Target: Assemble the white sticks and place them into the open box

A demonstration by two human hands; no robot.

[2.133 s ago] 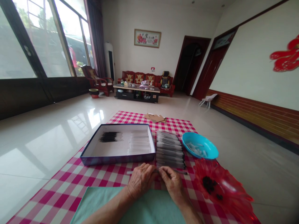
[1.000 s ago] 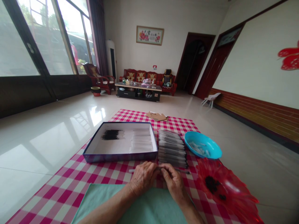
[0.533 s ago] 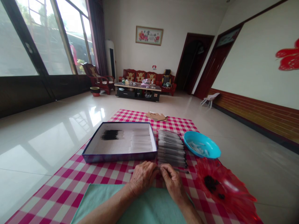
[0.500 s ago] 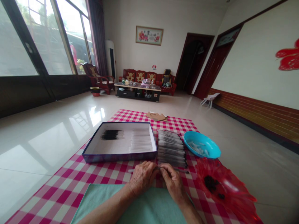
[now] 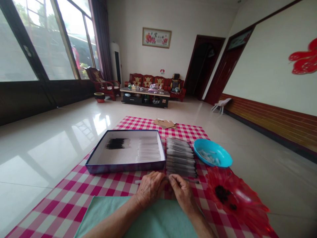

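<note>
On the checked cloth (image 5: 74, 195), just before the shallow box (image 5: 123, 167) and the stack of tubes (image 5: 180, 158), left hand (image 5: 150, 190) and right hand (image 5: 182, 193) both pinch a thin pen tube (image 5: 137, 181). It is likely light, stiff and slick, best gripped mid-length.

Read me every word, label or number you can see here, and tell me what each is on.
Framed picture on the far wall: dark characters between red flowers, too small to read.
Small red sign above the sofa: blurred.
Purple box, thin stick between left hand and right hand: no print visible.
</note>
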